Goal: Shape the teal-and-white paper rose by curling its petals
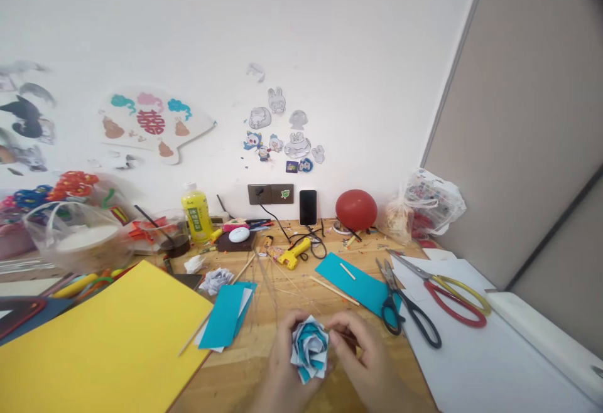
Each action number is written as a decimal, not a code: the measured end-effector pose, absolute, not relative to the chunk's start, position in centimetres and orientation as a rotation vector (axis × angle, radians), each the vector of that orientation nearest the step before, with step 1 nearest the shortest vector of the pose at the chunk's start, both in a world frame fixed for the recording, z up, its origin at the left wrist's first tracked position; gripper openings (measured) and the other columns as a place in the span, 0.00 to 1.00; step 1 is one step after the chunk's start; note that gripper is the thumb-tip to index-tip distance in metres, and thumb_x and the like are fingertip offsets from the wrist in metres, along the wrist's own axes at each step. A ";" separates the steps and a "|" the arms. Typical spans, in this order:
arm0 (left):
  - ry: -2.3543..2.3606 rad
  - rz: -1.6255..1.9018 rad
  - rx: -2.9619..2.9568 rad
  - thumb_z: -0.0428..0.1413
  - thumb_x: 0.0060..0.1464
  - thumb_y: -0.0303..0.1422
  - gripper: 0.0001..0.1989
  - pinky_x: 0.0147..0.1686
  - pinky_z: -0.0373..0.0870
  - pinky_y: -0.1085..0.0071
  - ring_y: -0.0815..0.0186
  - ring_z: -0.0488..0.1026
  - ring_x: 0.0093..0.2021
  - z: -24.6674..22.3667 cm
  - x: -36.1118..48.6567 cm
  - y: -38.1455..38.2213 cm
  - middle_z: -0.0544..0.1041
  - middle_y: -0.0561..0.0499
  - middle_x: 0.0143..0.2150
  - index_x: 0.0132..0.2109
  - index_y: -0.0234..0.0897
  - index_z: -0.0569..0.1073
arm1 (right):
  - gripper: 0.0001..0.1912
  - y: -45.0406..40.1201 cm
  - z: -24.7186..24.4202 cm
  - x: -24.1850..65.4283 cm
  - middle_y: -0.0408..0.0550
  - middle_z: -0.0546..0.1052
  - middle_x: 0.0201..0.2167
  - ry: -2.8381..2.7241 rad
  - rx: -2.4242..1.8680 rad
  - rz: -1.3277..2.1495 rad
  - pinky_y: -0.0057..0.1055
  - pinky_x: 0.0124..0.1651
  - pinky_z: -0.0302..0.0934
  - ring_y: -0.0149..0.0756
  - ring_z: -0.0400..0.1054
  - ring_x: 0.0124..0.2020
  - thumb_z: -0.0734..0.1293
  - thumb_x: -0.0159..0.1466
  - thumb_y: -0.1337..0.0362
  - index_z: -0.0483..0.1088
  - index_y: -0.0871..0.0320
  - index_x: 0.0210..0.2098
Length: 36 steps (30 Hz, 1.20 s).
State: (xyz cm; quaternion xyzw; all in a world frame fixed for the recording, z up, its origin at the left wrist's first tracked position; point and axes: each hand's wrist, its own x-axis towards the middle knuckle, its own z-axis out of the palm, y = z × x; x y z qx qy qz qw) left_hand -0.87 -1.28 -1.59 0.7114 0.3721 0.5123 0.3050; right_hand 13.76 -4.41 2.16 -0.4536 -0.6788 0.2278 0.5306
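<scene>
1. Left hand [285, 359]: extends from the bottom of the view, fingers curved around the left side and underside of the paper flower [311, 351]. The grip is partly closed and supports the flower.
2. Right hand [362, 353]: enters from the lower right, wrist angled inward. Thumb and forefinger are drawn together at the flower's right edge; the other fingers are curled. Whether a petal is pinched between the tips cannot be determined.
3. Paper flower: blue and white, located at the lower centre of the view, above the wooden table [226, 385], with its open face toward the camera.
4. Left boundary: the blue paper strips [223, 317] lie apart from the left hand. Beyond them, the yellow sheet [103, 337] extends to the left side of the view. Bare wood separates the strips from the hand.
5. Forward boundary: a thin wooden stick [334, 290] lies diagonally just ahead of the right hand. The yellow glue gun [294, 254] rests farther back.
6. Right boundary: the black-handled scissors [391, 284] lie near the right hand, partly over the blue sheet [367, 287]. White paper [471, 363] occupies the surface farther right; a narrow wood margin remains beside the hand.
</scene>
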 end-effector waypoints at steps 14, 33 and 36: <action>0.880 1.285 1.986 0.57 0.39 0.20 0.41 0.51 0.65 0.58 0.53 0.63 0.55 -1.8 -1.1 -1.8 0.62 0.41 0.56 0.60 0.42 0.51 | 0.14 -3.7 2.3 13.3 0.47 0.75 0.27 -1.344 -1.039 0.899 0.30 0.33 0.65 0.37 0.70 0.31 0.64 0.59 0.53 0.69 0.59 0.30; 0.706 1.283 2.103 0.52 0.46 0.20 0.24 0.40 0.70 0.67 0.63 0.70 0.42 -0.5 -0.8 -1.1 0.66 0.49 0.41 0.48 0.43 0.55 | 0.07 -4.0 4.4 14.6 0.43 0.73 0.22 -1.941 -1.249 0.207 0.27 0.28 0.56 0.34 0.67 0.25 0.61 0.60 0.64 0.68 0.56 0.26; 0.714 1.295 2.149 0.52 0.45 0.19 0.25 0.39 0.70 0.67 0.63 0.70 0.41 -0.3 -0.9 -1.1 0.66 0.49 0.41 0.49 0.44 0.55 | 0.07 -3.9 4.1 14.5 0.44 0.73 0.23 -1.893 -1.258 0.293 0.27 0.29 0.57 0.34 0.67 0.27 0.61 0.60 0.63 0.68 0.56 0.27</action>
